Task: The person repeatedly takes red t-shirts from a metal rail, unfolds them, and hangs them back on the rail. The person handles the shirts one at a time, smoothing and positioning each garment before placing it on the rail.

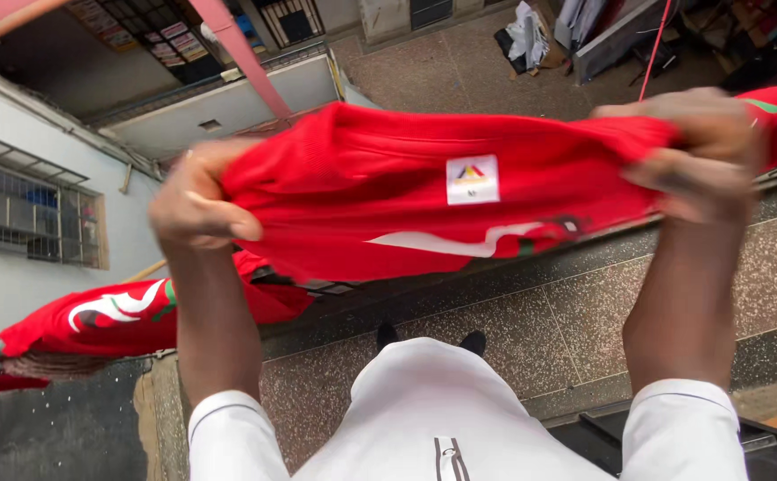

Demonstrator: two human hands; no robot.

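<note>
Both hands raised mid-frame, stretching a red garment flat between them. Left hand at centre left, fingers curled tight over the cloth's edge; right hand at upper right, fist closed on the other edge. Small square white label with a coloured triangle sewn at centre. Another red garment draped at lower left. Rectangular signs at upper left, blurred.

An upper-floor balcony: terrazzo ledge, courtyard, barred window below.
</note>
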